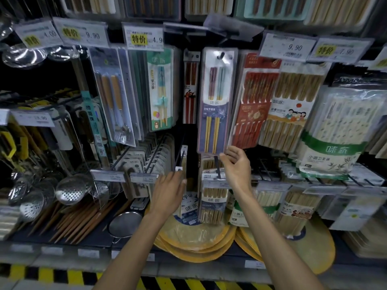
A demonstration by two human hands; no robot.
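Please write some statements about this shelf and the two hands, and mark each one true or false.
1. The blue chopstick pack hangs from a hook. True.
2. The right hand is at the top of that pack. False: it is at the pack's bottom right corner.
3. The left hand holds a ladle. False: it holds nothing, and its fingers are straight.
4. A red chopstick pack hangs just to the right of the blue one. True.
5. The metal skimmers are at the right end of the shelf. False: they are on the left.
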